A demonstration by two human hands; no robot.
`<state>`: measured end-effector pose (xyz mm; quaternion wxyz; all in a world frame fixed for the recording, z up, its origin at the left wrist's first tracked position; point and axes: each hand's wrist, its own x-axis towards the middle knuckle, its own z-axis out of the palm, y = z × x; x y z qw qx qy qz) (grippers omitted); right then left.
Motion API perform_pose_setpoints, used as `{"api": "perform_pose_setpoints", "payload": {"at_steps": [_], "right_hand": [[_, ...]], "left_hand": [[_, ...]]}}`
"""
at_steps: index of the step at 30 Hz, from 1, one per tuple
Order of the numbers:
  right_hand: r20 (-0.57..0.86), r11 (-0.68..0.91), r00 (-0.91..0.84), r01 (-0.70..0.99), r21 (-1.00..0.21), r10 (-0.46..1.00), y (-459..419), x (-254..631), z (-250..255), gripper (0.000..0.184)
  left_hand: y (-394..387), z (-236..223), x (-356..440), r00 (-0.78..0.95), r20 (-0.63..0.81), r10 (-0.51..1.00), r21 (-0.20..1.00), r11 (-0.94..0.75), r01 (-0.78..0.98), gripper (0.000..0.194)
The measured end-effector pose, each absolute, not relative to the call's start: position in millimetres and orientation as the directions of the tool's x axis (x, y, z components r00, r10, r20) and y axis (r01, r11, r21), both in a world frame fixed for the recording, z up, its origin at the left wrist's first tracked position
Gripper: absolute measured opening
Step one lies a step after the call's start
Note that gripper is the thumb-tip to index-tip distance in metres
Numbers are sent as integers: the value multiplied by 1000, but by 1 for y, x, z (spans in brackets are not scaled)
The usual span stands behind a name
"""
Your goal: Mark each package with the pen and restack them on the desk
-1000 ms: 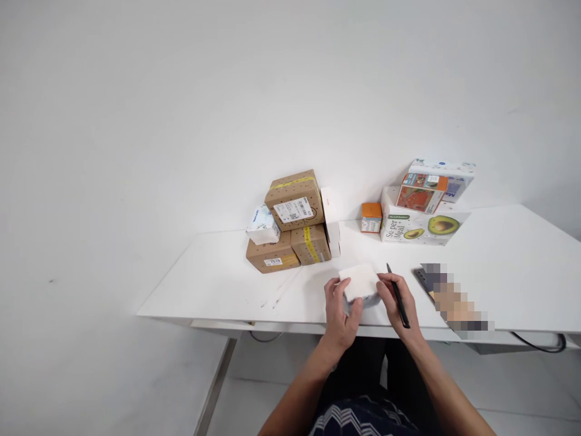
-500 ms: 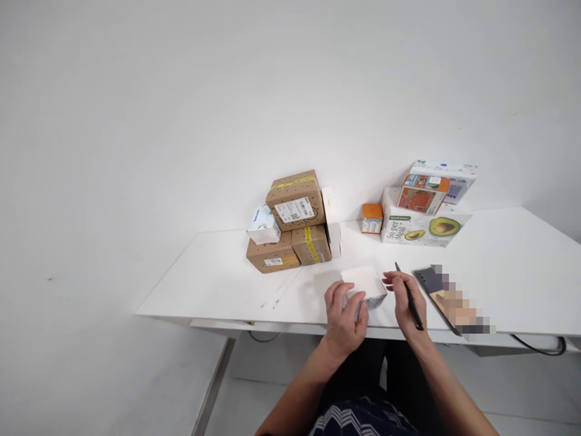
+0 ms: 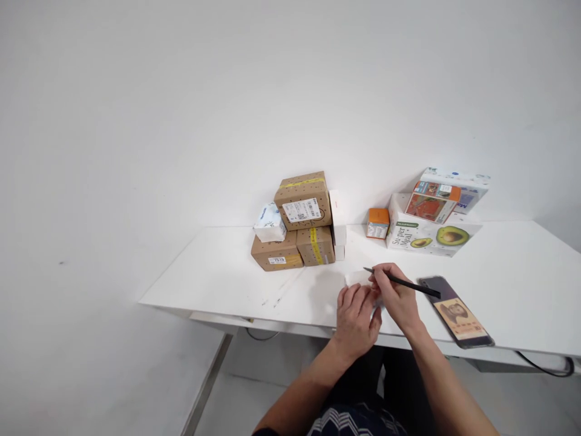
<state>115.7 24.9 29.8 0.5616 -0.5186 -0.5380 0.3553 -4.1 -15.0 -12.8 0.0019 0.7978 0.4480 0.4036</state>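
Observation:
My left hand (image 3: pixel 358 318) lies over a small white box (image 3: pixel 356 277) near the table's front edge, its fingers bent and holding it. Most of the box is hidden under both hands. In my right hand (image 3: pixel 397 297) is a slim black pen (image 3: pixel 406 283), gripped between thumb and fingers. The pen's tip points left, just above the far part of the box, and whether it touches I cannot tell. The right fingers come close to the left fingertips.
Brown cardboard boxes (image 3: pixel 302 209) are stacked at centre left, with a small white-blue pack (image 3: pixel 269 223) and white upright boxes (image 3: pixel 338 218) against them. An orange box (image 3: pixel 377 223) stands by an avocado-printed box (image 3: pixel 426 233) carrying other cartons. A phone (image 3: pixel 456 312) lies right of my hand.
My right hand has moved left over the box, and the pen has swung from steep to nearly level, tip leftward. My left hand has shifted on the box, covering more of it. The view has tilted slightly.

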Motion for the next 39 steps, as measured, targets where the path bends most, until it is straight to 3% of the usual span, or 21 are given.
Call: {"api": "perform_pose_setpoints", "payload": {"at_steps": [6,13,21,31,39], "right_hand": [[327,246,175,370,-896,929,28,112,24,26],[356,269,111,462,-845,928,29,112,30,24],[352,271,86,481,-834,932,29,109,32,25],[346,264,69,513,-817,936,29,110,32,25],[314,243,124,395,-886,941,28,111,27,26]], "left_hand": [[-14,-19,-2,267,643,718,365,-593,718,51],[-13,-20,-2,290,649,703,325,-601,730,51],[-12,-20,1,227,747,625,272,-599,753,41],[-11,-21,1,229,751,619,259,-596,760,37],[-12,-19,2,226,745,628,262,-587,766,34]]}}
